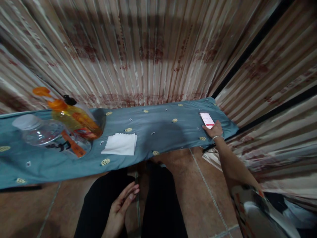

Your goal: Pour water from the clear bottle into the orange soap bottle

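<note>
At the right end of the cloth-covered table, my right hand [215, 130] grips the lower end of a smartphone [206, 119], which lies screen up with a lit white page and a red button. A bracelet circles that wrist. My left hand [121, 208] hovers by my left thigh, fingers stretched out, holding nothing. A folded white cloth [119, 144] with a scalloped edge lies on the table in front of me, apart from both hands.
To the left stand a large clear plastic jar [49, 132] with a white lid, an orange pump bottle [81, 122] and a black-topped bottle [70, 99] partly hidden behind it. Patterned curtains [148, 59] hang behind the green tablecloth [163, 132]. Dark poles [250, 46] rise at right.
</note>
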`<state>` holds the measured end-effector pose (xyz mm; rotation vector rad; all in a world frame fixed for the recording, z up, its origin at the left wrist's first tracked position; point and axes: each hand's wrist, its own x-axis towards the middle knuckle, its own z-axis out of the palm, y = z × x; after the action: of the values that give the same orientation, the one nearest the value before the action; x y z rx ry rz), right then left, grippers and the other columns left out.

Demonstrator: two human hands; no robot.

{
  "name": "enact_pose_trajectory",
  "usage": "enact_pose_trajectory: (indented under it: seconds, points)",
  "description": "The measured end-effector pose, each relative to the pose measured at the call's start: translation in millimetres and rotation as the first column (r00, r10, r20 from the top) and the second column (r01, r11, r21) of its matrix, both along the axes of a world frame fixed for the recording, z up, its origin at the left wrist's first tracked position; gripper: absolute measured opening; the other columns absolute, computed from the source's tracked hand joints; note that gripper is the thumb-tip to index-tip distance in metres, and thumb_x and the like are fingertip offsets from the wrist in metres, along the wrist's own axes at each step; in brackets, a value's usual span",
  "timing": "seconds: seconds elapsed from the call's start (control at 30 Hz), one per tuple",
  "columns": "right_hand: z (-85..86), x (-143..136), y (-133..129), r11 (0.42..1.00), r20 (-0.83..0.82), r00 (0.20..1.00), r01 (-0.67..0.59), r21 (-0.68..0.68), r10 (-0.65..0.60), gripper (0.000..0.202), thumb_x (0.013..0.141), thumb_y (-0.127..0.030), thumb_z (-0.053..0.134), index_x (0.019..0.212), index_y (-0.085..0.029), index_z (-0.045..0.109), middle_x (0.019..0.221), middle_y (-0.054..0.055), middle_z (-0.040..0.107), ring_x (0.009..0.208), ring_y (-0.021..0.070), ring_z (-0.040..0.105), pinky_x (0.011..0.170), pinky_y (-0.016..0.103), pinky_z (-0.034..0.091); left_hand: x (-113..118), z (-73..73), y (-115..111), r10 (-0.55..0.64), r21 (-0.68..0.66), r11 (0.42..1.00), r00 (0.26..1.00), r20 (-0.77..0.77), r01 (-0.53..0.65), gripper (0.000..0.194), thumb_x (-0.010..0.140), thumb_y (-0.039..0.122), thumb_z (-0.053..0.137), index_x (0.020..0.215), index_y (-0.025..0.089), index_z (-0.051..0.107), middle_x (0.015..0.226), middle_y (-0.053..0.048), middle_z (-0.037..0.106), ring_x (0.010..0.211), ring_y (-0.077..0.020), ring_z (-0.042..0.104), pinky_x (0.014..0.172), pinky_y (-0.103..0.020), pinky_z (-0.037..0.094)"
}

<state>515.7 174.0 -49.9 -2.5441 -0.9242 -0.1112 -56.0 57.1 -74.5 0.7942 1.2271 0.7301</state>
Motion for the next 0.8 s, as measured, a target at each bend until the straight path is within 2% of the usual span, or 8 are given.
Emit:
enact_pose_trajectory:
  seconds: [0.1,0.23,0.37,0.43,0.5,0.6,0.67,0.8]
  points:
    - [-1.9,-38,-7,0.990,-0.041,0.995,-0.086,0.111,0.090,0.089,0.092,-0.044,0.066,0.159,0.004,0.033,0.167,0.039,0.040,0.160,0.0470,0.039,0.127,0.065,0.037,-4,18.0,8,0.012,0.147,0.989,0.998,-0.067,-0.002,0.070,0.072,0.070,0.087,0.124,0.023,0.083,0.130,-0.017,0.081,0.119,-0.0372,0.079,0.110,-0.052,0.060]
    - [0.2,-127,-13,0.862,-0.089,0.871,-0.456,0.221,0.484,0.065,0.095,-0.040,0.057,0.150,-0.007,0.054,0.157,0.027,0.060,0.149,0.0383,0.056,0.126,0.057,0.043,-24,43.8,47,0.007,0.505,0.847,0.947,-0.321,0.165,0.054,0.093,0.061,0.069,0.128,0.021,0.080,0.123,-0.017,0.083,0.116,-0.0348,0.080,0.105,-0.050,0.062]
    - [18.0,-248,-10,0.516,-0.170,0.489,-0.832,0.204,0.855,0.039,0.103,-0.037,0.052,0.135,-0.024,0.071,0.141,0.011,0.075,0.131,0.0294,0.070,0.115,0.051,0.055,-48,53.7,113,0.087,0.645,0.721,0.889,-0.449,0.255,0.036,0.090,0.046,0.077,0.120,0.027,0.082,0.135,-0.012,0.078,0.138,-0.0334,0.067,0.125,-0.052,0.045]
    - [31.3,-304,-4,0.315,-0.187,0.293,-0.945,0.095,0.938,0.033,0.103,-0.029,0.057,0.129,-0.021,0.074,0.139,0.013,0.076,0.132,0.0274,0.070,0.117,0.046,0.054,-55,49.1,144,0.092,0.675,0.653,0.848,-0.522,0.344,0.032,0.090,0.039,0.079,0.119,0.026,0.080,0.136,-0.012,0.076,0.139,-0.0335,0.063,0.125,-0.057,0.044]
    - [42.7,-348,4,0.198,-0.190,0.210,-0.977,-0.078,0.959,0.030,0.101,-0.024,0.063,0.128,-0.016,0.075,0.141,0.017,0.074,0.133,0.0274,0.069,0.118,0.043,0.052,-58,39.1,168,0.087,0.675,0.593,0.798,-0.596,0.440,0.036,0.096,0.040,0.075,0.128,0.022,0.074,0.139,-0.013,0.071,0.132,-0.0314,0.066,0.114,-0.057,0.053]
    - [53.3,-383,21,0.164,-0.171,0.229,-0.931,-0.327,0.958,0.028,0.099,-0.018,0.066,0.125,-0.013,0.075,0.140,0.018,0.074,0.136,0.0264,0.065,0.116,0.036,0.051,-58,21.3,188,0.081,0.648,0.525,0.726,-0.683,0.551,0.044,0.101,0.042,0.070,0.139,0.019,0.064,0.141,-0.013,0.066,0.120,-0.0274,0.069,0.100,-0.051,0.062]
    - [60.0,-389,34,0.172,-0.163,0.243,-0.916,-0.362,0.956,0.027,0.102,-0.011,0.056,0.115,-0.015,0.079,0.129,0.015,0.079,0.131,0.0243,0.068,0.113,0.032,0.050,-58,13.9,199,0.077,0.629,0.489,0.688,-0.721,0.604,0.044,0.101,0.042,0.070,0.139,0.019,0.065,0.141,-0.013,0.066,0.120,-0.0272,0.069,0.100,-0.050,0.062]
    - [87.3,-378,69,0.240,-0.115,0.306,-0.888,-0.392,0.945,0.037,0.104,-0.009,0.043,0.114,-0.012,0.079,0.124,0.019,0.079,0.122,0.0288,0.069,0.109,0.037,0.051,-49,21.7,233,0.085,0.607,0.443,0.643,-0.761,0.660,0.042,0.102,0.042,0.069,0.138,0.020,0.065,0.141,-0.013,0.066,0.119,-0.0265,0.069,0.100,-0.050,0.062]
